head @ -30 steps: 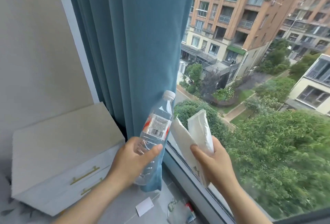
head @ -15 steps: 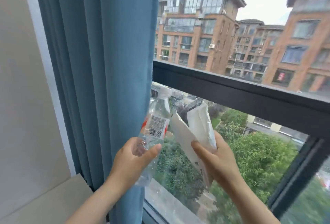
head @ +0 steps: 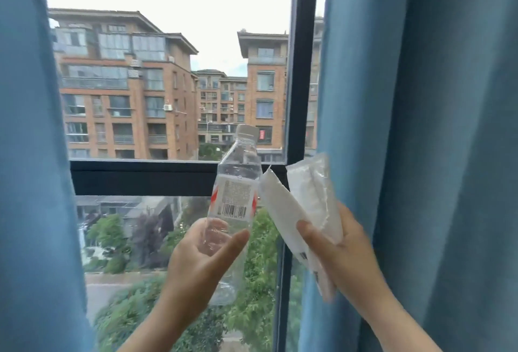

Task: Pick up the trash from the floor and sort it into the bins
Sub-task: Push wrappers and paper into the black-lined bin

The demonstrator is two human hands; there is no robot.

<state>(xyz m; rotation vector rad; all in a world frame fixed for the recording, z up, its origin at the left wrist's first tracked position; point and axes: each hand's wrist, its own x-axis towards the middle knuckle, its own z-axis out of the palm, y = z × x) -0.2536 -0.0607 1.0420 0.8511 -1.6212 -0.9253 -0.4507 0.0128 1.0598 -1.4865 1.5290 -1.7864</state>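
Observation:
A clear, empty plastic bottle [head: 237, 180] with a white cap and a red-and-white barcode label stands upright in front of me; my left hand [head: 201, 262] grips its lower body. My right hand [head: 339, 250] holds a white paper packet [head: 281, 211] together with a clear plastic wrapper [head: 314, 186], thumb pressed over their front. Both hands are raised at chest height, close side by side, facing the window. No bins and no floor are in view.
A window with a dark frame [head: 297, 76] fills the middle, with brick apartment blocks and trees outside. Blue curtains hang at the left [head: 30, 183] and right [head: 437, 141], close beside my hands.
My view has swung up and to the right, from the white dresser and floor to the window between both curtains. Both hands kept their hold on the bottle and the packets.

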